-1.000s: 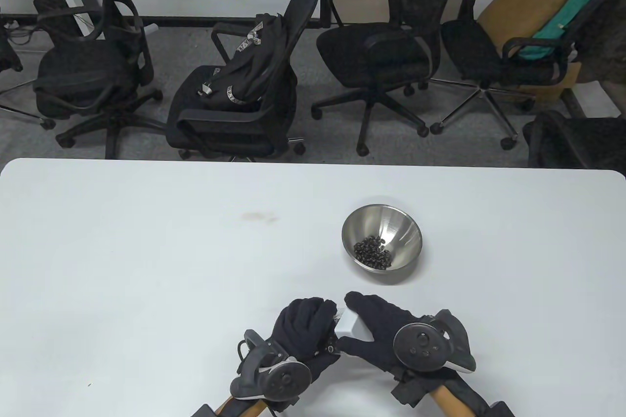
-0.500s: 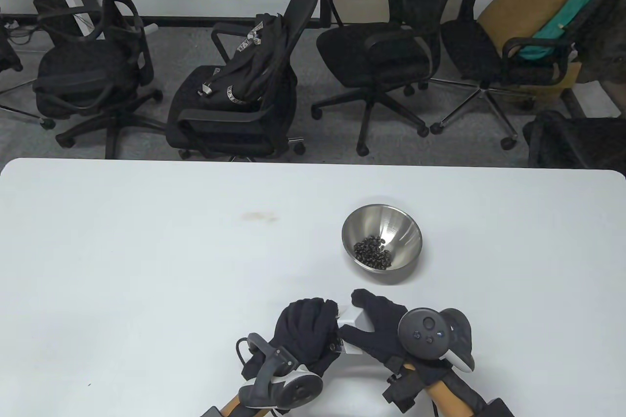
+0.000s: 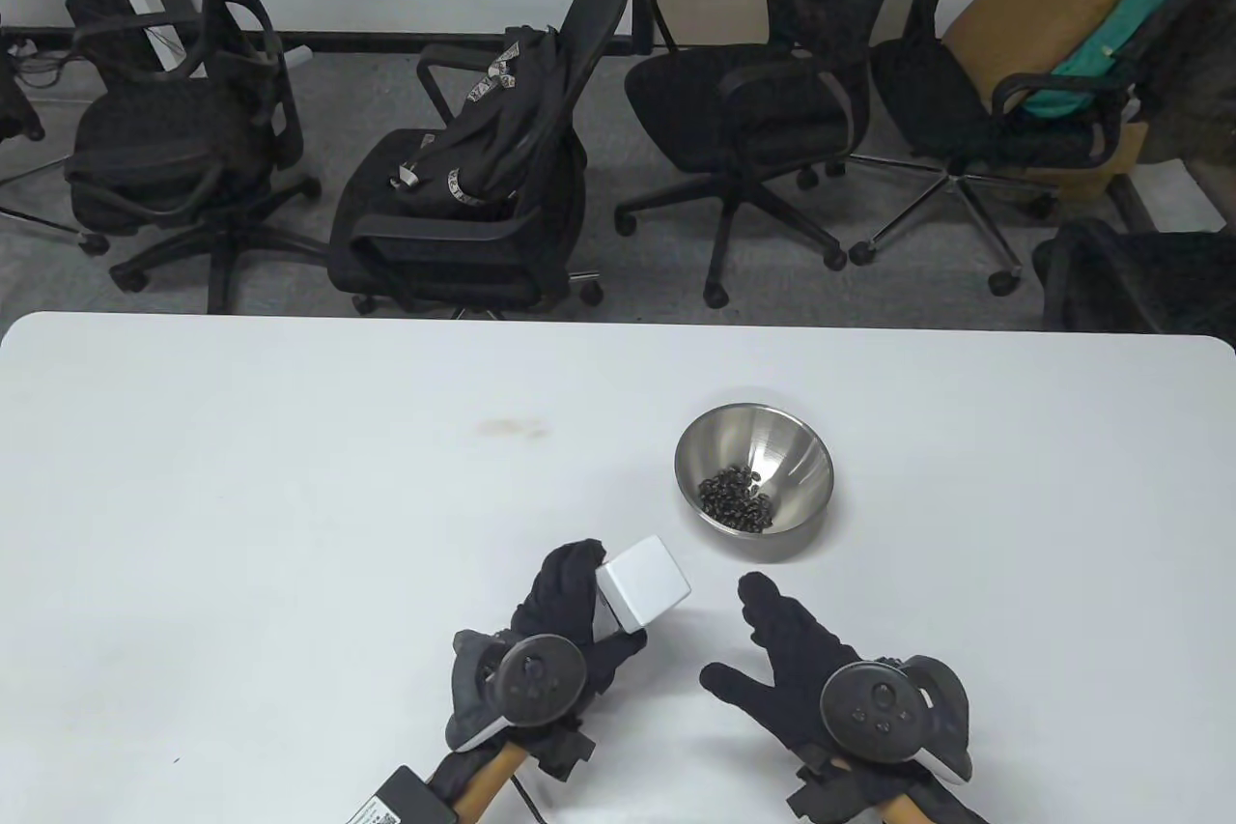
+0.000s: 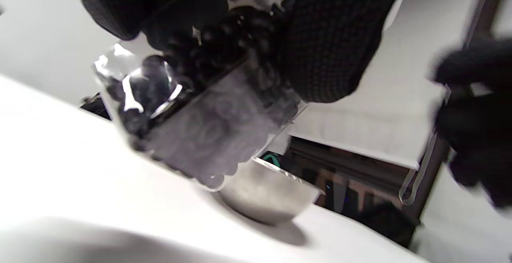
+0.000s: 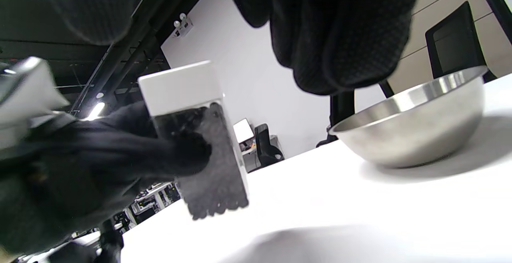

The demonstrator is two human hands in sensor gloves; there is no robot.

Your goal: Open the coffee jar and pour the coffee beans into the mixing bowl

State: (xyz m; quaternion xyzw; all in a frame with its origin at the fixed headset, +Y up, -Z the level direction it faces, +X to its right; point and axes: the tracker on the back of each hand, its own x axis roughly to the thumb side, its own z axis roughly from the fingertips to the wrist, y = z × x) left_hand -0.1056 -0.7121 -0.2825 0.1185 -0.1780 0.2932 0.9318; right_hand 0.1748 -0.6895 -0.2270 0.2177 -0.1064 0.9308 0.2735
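A white table [image 3: 290, 476] stands before a row of black office chairs [image 3: 763, 90], one of which carries a backpack [image 3: 502, 128]. The coffee jar [image 3: 642, 584], a clear square container with a white lid [image 5: 180, 87], is held above the table just on the near-left side of the mixing bowl [image 3: 754, 481], apart from it. It is gripped around its body by the left hand [image 3: 565, 616], whose fingers are wrapped closely about it. The right hand [image 3: 787, 660] is spread wide and holds nothing; it lies to the near side of the bowl, a little to the right of the jar. Coffee beans [image 3: 738, 499] already lie in the bowl, and dark beans can be seen through the jar's wall in the wrist views.

The lid appears to be seated on the jar, so the step in hand is judged to be either re-closing finished or the jar being set down. If more is to be poured, the lid should be taken off by the free hand while the body is held firm, and the jar tipped only once its mouth is over the bowl's rim.

How much remains in the jar cannot be told; the left wrist view is blurred. Whether the lid is fully pressed home is not clear. The right wrist view shows only the fingertips.
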